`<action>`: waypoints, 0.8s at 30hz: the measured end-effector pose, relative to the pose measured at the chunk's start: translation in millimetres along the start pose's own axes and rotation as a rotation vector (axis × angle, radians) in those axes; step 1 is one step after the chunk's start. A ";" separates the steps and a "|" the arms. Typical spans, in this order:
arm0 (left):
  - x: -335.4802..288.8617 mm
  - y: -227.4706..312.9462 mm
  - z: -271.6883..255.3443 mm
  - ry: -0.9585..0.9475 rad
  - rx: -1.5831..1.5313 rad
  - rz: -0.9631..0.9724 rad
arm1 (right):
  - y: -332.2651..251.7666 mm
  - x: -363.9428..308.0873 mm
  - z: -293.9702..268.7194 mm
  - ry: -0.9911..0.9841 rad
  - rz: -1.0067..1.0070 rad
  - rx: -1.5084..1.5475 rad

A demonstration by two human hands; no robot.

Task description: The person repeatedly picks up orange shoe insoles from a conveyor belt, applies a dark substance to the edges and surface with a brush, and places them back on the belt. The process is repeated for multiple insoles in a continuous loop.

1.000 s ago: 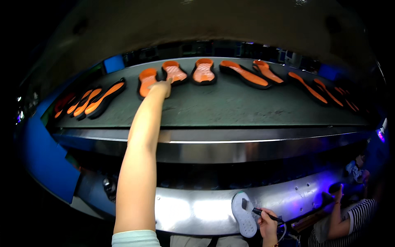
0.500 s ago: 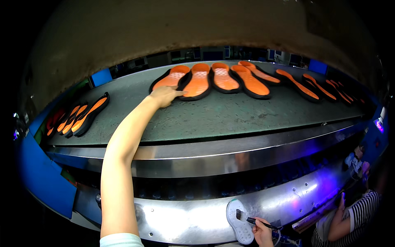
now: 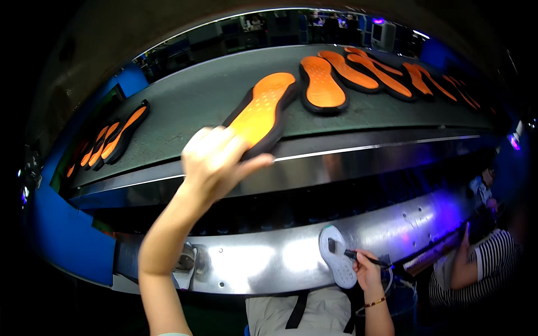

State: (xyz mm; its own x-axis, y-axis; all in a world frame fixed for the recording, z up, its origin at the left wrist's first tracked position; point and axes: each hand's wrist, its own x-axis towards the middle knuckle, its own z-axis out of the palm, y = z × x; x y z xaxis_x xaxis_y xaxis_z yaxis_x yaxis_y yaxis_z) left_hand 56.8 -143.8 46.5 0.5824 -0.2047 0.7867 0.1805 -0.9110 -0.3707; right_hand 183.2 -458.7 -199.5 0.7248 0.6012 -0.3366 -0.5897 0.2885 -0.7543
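One orange-topped sole (image 3: pixel 262 112) with a black rim is in the left hand (image 3: pixel 216 159), whose fingers are curled closed round its heel end while the toe end points up and away across the grey conveyor belt (image 3: pixel 190 106). The sole overhangs the belt's near edge, its heel already off the belt and above the shiny metal rail (image 3: pixel 358 159) that runs just below that edge.

To do this pick well, I judge that the grip wants to stay on the black rim and underside, thumb clear of the orange face, so the top is not smeared. Lifting the toe free before drawing the piece off the belt would keep it from dragging against the neighbouring sole (image 3: pixel 322 84), which lies just beside it on the belt, further from the near edge.

Below the belt, against the lower steel panel (image 3: pixel 269 260), the right hand (image 3: pixel 367 269) is closed round a small dark brush (image 3: pixel 350 253), its tip touching a pale grey sole (image 3: pixel 336 263). Holding that brush still until the new piece arrives seems wise.

Further soles (image 3: pixel 115 140) lie at the belt's left end, well apart.
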 end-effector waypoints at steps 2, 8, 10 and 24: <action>-44.3 17.9 -23.5 0.365 -0.403 -0.196 | -2.0 -4.1 8.0 -0.013 -0.026 0.028; -82.9 53.7 -44.4 0.309 -2.000 -1.596 | -17.7 -1.6 23.8 -0.106 -0.143 -0.089; -97.1 69.8 -45.9 0.287 -2.021 -1.458 | -27.9 -6.2 18.4 -0.111 -0.180 -0.076; -201.4 227.0 12.0 0.353 -2.569 -1.481 | -24.1 -15.5 52.4 -0.476 -0.020 -0.171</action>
State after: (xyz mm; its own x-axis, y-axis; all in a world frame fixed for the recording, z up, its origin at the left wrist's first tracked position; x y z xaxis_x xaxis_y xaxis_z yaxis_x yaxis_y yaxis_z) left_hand -10.0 -305.1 -202.0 0.8889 0.4522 0.0737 -0.4443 0.8113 0.3800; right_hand 167.5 -436.0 -146.6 0.4694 0.8812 -0.0568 -0.4811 0.2013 -0.8532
